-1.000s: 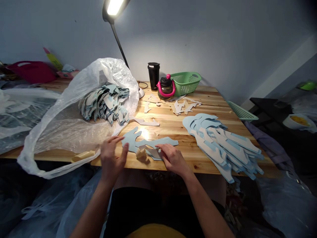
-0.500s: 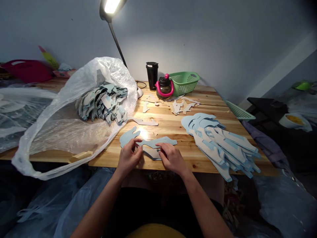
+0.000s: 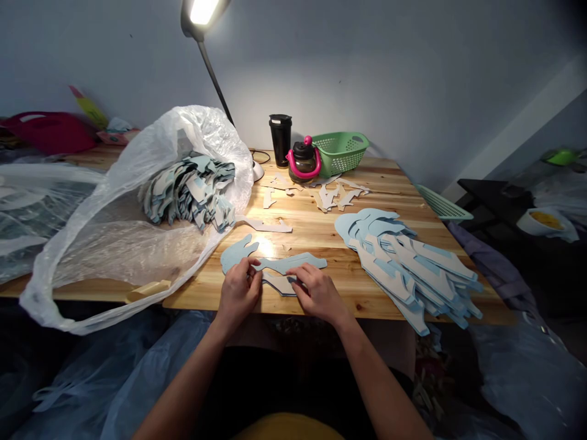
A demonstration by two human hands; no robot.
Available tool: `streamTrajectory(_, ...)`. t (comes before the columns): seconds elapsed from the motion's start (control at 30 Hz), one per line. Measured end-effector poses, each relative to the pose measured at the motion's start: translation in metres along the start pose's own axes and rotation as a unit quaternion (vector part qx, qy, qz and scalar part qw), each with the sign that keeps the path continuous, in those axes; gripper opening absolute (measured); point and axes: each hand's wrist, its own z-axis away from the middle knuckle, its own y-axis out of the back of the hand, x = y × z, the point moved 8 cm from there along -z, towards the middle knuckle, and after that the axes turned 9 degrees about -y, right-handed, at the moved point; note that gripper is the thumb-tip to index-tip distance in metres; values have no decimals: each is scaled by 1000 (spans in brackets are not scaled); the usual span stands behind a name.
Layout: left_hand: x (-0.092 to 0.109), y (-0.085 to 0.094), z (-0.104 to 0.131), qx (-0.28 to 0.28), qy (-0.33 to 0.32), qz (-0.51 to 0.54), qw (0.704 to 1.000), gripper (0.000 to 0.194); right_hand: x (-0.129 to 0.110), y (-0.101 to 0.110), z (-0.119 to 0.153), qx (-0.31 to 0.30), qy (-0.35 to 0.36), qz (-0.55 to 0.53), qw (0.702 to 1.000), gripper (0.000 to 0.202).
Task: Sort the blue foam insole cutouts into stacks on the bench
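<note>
A light blue cut-out sheet piece (image 3: 236, 252) lies flat near the table's front edge, its narrow middle between my hands. Just in front of it is a smaller white piece with a dark edge (image 3: 279, 283). My left hand (image 3: 238, 286) has thumb and fingertips pinched together at the left end of the white piece, against the blue one. At the other end, my right hand (image 3: 317, 288) pinches the white piece's right side, its fingertips over the blue piece. Fingers partly hide both edges, so how firmly each is gripped is unclear.
Right of my hands is a fanned pile of blue and white pieces (image 3: 398, 256). A clear plastic bag (image 3: 123, 269) with many stacked pieces (image 3: 188, 189) opens on the left. Scraps (image 3: 330, 197), a black tumbler (image 3: 280, 142), a teapot (image 3: 303, 164), a green basket (image 3: 342, 153) and a lamp (image 3: 213, 73) stand behind.
My left hand's fingers have drawn closer together at the white piece's left end. The blue piece and my right hand stay almost where they were.
</note>
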Motion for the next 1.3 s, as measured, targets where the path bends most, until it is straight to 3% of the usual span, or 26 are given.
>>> streamTrajectory(0.3,-1,2,3,16,-29,-85,996,17,-7,-5,2,-16,55,52,997,20)
streamTrajectory(0.37,-11,17,3,44,-30,-135,989,20,-8,-5,3,-11,60,60,996,19)
streamTrajectory(0.5,-33,70,19,166,14,-214,963,20,-14,-5,4,-5,66,93,993,18)
streamTrajectory(0.57,-31,88,39,209,31,-197,957,17,-18,-5,5,-7,71,121,990,18)
streamTrajectory(0.6,-25,89,49,205,20,-170,964,17,-20,-5,5,-7,75,134,988,19)
streamTrajectory(0.67,1,71,65,132,-53,-105,984,18,-23,-5,6,-7,79,150,985,21)
streamTrajectory(0.73,33,43,78,38,-153,-77,984,19,-25,-6,6,-10,80,154,985,23)
streamTrajectory(0.83,54,14,78,-7,-230,-125,965,27,-25,-8,6,-19,78,155,985,24)
streamTrajectory(1.0,34,-5,44,-23,-254,-198,946,37,-19,-4,5,20,32,176,984,42)
streamTrajectory(1.13,28,-7,44,-27,-276,-187,942,34,-24,-10,12,32,63,188,980,61)
streamTrajectory(1.2,28,-2,51,-18,-286,-164,944,33,-30,-15,19,34,95,206,973,59)
streamTrajectory(1.3,19,14,56,9,-263,-128,956,35,-39,-20,35,28,149,227,962,29)
